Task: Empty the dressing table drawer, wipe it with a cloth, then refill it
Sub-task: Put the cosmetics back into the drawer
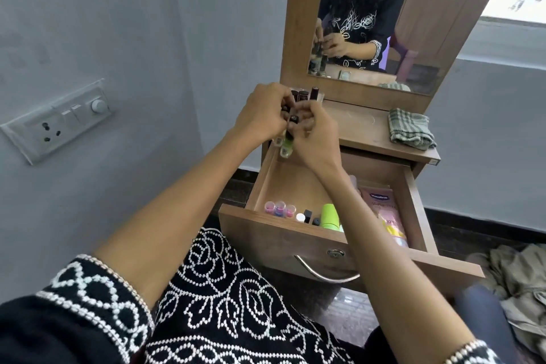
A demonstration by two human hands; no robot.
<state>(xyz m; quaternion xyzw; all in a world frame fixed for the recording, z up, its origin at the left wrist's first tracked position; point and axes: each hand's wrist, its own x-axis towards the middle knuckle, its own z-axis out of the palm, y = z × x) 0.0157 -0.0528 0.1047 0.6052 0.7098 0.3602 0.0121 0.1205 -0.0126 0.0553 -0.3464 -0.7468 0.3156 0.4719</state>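
A cluster of small bottles (288,139), dark caps up and long axes hanging roughly upright, is sitting between both hands above the back left corner of the open drawer (295,183). The left hand (263,114) and right hand (316,136) are meeting around it, each grip curled tight on the bottles; how many each is holding I cannot tell. The tabletop (357,130) is lying just beyond the hands, with lipstick tubes (304,94) already standing there, so the set-down looks like a short reach forward. A folded cloth (410,128) is waiting to the right. A green tube (330,216) and a pink pouch (384,207) are lying in the drawer.
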